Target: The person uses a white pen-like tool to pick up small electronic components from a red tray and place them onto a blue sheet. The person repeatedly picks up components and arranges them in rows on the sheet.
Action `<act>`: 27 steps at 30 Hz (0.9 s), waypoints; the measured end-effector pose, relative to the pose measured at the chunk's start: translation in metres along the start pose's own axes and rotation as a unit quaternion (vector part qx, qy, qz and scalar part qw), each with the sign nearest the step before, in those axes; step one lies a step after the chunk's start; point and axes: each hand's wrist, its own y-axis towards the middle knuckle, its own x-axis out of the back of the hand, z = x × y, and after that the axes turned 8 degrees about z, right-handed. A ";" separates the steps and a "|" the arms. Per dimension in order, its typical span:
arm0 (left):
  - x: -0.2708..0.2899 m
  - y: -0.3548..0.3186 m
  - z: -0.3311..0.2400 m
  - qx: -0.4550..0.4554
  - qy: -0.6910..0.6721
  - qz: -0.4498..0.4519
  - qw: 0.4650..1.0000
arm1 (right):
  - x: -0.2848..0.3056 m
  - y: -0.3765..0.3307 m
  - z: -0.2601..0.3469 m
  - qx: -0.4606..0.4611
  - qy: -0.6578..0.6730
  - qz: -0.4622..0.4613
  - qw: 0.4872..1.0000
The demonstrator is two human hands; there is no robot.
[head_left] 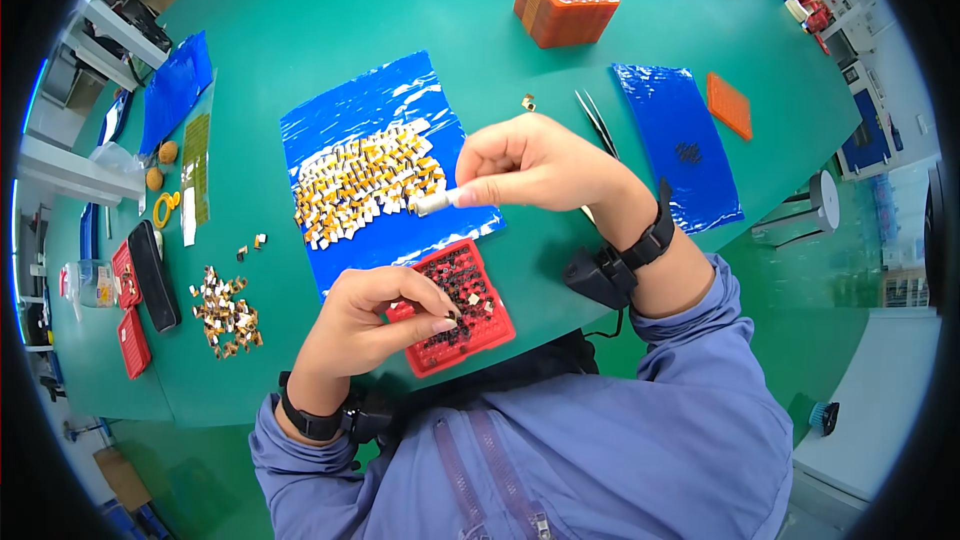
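My left hand [375,315] reaches over the near-left part of a red tray [497,332] with several dark holes or pegs. Its thumb and forefinger pinch a tiny dark piece [452,317]. A couple of small white pieces [474,299] lie on that tray. My right hand [540,162] is closed above the right side of a blue sheet [385,87]. A whitish, tube-shaped piece [434,203] sticks out at its fingertips; whether it is held or worn on a finger I cannot tell. Many small white-and-gold parts [365,180] cover the sheet.
Tweezers [597,123] lie right of the sheet. Farther right are another blue sheet [665,120] with dark bits and an orange tray [729,106]. An orange tray stack [566,8] stands behind. Loose parts [226,312], a black case [152,275] and yellow scissors [164,208] lie left.
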 end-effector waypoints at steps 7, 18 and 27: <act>-0.002 0.001 -0.006 0.013 0.044 -0.012 0.999 | 0.000 0.004 -0.010 0.005 0.020 -0.039 0.999; -0.002 0.001 -0.004 0.010 0.018 -0.002 1.000 | -0.001 0.003 -0.006 -0.022 -0.032 -0.044 0.998; 0.001 0.003 -0.001 0.006 0.054 -0.016 0.998 | -0.001 0.004 -0.009 -0.021 -0.042 -0.053 0.997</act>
